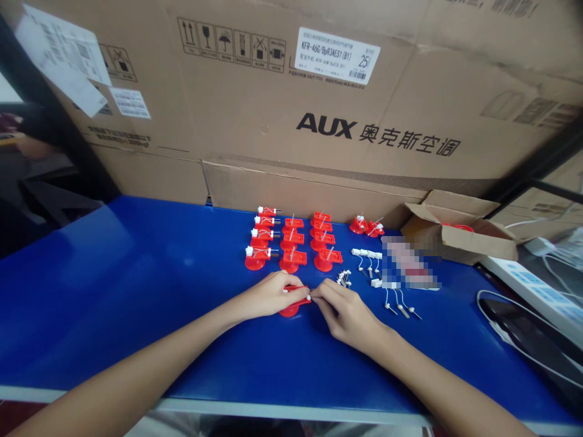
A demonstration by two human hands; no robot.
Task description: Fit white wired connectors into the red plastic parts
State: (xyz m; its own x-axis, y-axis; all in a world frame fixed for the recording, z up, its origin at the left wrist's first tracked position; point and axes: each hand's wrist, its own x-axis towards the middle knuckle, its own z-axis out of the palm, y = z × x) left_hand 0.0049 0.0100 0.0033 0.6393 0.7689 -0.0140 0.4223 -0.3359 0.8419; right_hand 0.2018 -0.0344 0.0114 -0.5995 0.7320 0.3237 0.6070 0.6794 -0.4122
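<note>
My left hand (276, 294) steadies a red plastic stand with a round base (289, 310) on the blue table, its fingers closed over the top. At the stand's right end, my right hand (344, 306) pinches at a small white piece (308, 297); the fingertips partly hide it. Just beyond my hands stand rows of similar red stands (293, 259), some bearing thin metal pins. The left row of stands (255, 261) carries white parts with wires on top. Right of these rows lies a small cluster of white pieces with metal pins (344, 279).
White connectors with wires (368, 255) and another such group (389, 285) lie at right, near a blurred-out packet (410, 264). Behind are two red stands (367, 226) and an open carton (460, 243). A power strip (537, 291) and phone (523, 328) with cable lie far right. A large cardboard box (255, 121) walls the back.
</note>
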